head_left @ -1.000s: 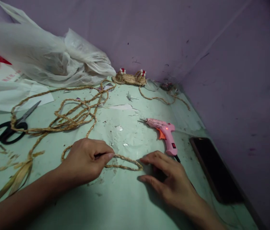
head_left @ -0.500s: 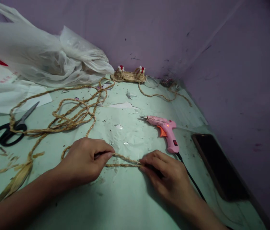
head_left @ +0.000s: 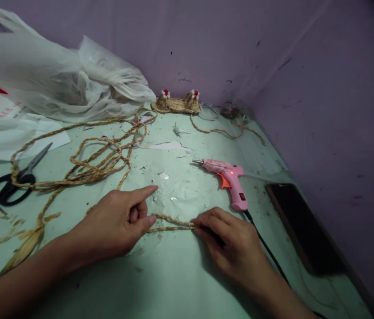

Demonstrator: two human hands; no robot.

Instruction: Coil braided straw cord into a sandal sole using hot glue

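My right hand (head_left: 231,241) pinches the folded end of a braided straw rope (head_left: 173,219), whose two strands lie side by side toward the left. Over those strands is my left hand (head_left: 113,221), index finger stretched out and thumb apart from it, the other fingers curled; the rope passes by its thumb and partly behind the hand. The rest of the rope lies in loose loops (head_left: 98,166) at the left. A pink glue gun (head_left: 223,170) with a lit orange light rests beyond my right hand.
Black scissors (head_left: 24,179) lie under a rope loop at the left. A phone (head_left: 306,228) is at the right. Plastic bags (head_left: 90,79) and a woven straw piece with beads (head_left: 176,105) sit along the wall. Straw scraps (head_left: 7,230) lie at lower left.
My left index finger has lifted and straightened away from the thumb, opening the pinch on the rope. My right hand keeps its hold in nearly the same place.
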